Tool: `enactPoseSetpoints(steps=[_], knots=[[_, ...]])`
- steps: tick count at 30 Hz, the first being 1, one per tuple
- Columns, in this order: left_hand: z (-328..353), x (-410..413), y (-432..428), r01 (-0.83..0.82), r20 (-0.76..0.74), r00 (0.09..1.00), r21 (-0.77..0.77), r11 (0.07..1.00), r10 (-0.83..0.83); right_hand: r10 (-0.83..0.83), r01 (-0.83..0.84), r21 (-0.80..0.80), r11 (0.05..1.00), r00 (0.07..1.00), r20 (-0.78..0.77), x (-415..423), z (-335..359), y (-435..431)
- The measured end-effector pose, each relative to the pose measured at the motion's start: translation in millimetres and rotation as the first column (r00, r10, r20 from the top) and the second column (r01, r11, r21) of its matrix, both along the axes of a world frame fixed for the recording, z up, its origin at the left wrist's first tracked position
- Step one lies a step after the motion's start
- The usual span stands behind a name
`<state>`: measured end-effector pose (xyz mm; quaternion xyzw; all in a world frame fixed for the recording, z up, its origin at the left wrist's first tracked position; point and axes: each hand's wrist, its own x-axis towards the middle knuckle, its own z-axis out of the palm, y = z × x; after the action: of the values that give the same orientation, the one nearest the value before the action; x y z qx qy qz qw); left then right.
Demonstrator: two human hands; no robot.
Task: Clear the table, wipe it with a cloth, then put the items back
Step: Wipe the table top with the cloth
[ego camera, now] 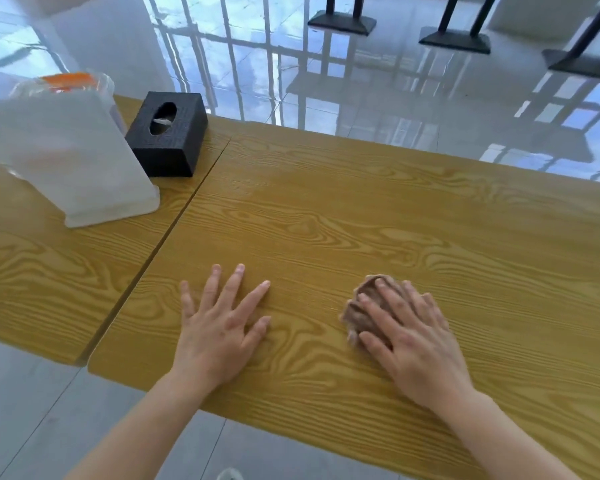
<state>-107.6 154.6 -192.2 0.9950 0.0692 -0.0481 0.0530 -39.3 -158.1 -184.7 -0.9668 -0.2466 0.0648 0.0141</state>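
Note:
A bunched brown cloth (361, 308) lies on the wooden table (361, 209) near its front edge. My right hand (409, 337) presses flat on top of the cloth, fingers spread over it and covering most of it. My left hand (222, 327) rests flat on the bare wood to the left of the cloth, fingers apart and holding nothing. On the neighbouring table section at the left stand a black tissue box (168, 133) and a tall translucent plastic container (66, 147) with an orange lid.
A seam (174, 223) runs between the two table sections, from the far edge to the front. Beyond the table lies glossy tiled floor (326, 81), with black furniture bases (342, 22) at the top right.

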Motion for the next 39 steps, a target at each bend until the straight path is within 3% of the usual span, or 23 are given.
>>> enactPoseSetpoints(steps=[3,5,8,11,13,15,19,21,24,26,28,30,32,35,39], knots=[[-1,-4,19,-0.103,-0.033,0.994,0.001,0.995,0.103,-0.272,0.272,-0.015,0.962,0.962,-0.009,19,5,3],[-1,-7,31,-0.109,-0.030,0.994,-0.016,0.994,0.108,-0.319,0.320,0.005,0.947,0.947,-0.031,12,8,34],[-3,-11,39,-0.081,-0.014,0.997,-0.018,0.997,0.081,-0.007,0.011,0.094,0.996,0.999,-0.041,-32,2,94],[-4,-8,51,-0.156,-0.008,0.988,0.020,0.987,0.157,0.352,-0.343,0.154,0.927,0.935,-0.038,-44,-1,122],[-6,-5,62,-0.240,-0.021,0.971,-0.008,0.971,0.240,0.439,-0.434,0.115,0.894,0.898,-0.026,-11,0,124],[-9,-7,74,-0.269,-0.021,0.963,-0.020,0.963,0.269,0.331,-0.328,0.090,0.940,0.943,-0.024,33,-1,134],[-14,-8,67,-0.249,0.012,0.968,-0.009,0.969,0.249,-0.086,0.089,0.073,0.993,0.995,-0.046,90,-1,166],[-14,-8,69,-0.244,0.009,0.970,-0.004,0.970,0.244,-0.128,0.135,0.082,0.987,0.988,-0.086,91,0,199],[-12,-11,72,-0.237,0.017,0.972,0.012,0.972,0.236,0.132,-0.123,0.119,0.985,0.989,-0.066,62,1,225],[-13,-12,72,-0.226,0.032,0.974,0.005,0.974,0.225,0.386,-0.378,0.130,0.917,0.922,-0.042,43,0,208],[-14,-12,72,-0.215,0.047,0.975,-0.010,0.976,0.216,0.529,-0.522,0.104,0.847,0.848,-0.046,43,-3,177],[-15,-11,72,-0.211,0.060,0.975,-0.024,0.977,0.212,0.452,-0.448,0.078,0.890,0.891,-0.043,65,-4,154],[-16,-12,70,-0.202,0.064,0.977,-0.027,0.979,0.204,0.222,-0.219,0.060,0.974,0.974,-0.040,93,-1,151],[-16,-12,68,-0.206,0.061,0.976,-0.024,0.978,0.207,-0.070,0.069,0.054,0.996,0.998,0.008,113,-4,184],[-15,-13,68,-0.196,0.057,0.979,-0.020,0.980,0.196,-0.141,0.141,0.088,0.986,0.990,-0.008,113,-7,235]])
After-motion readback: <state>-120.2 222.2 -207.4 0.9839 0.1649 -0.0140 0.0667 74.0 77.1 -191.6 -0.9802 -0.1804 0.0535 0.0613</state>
